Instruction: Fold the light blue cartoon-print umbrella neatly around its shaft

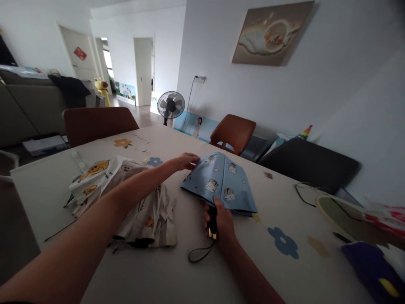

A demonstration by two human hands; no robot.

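Observation:
A light blue folding umbrella (223, 181) with small cartoon prints lies partly spread on the white table (190, 274). My right hand (221, 221) is closed round its black handle (212, 223), whose wrist strap (199, 254) loops onto the table. My left hand (186, 161) reaches across and pinches the far left edge of the blue canopy. A second umbrella (126, 198), white and beige with yellow cartoon prints, lies collapsed under my left forearm.
Brown chairs (95, 122) (234, 131) stand at the far side of the table. A dark cushion (306, 162), a cable (303, 192), a round yellowish object (341, 215) and a purple item (373, 268) crowd the right end. A fan (171, 105) stands on the floor beyond.

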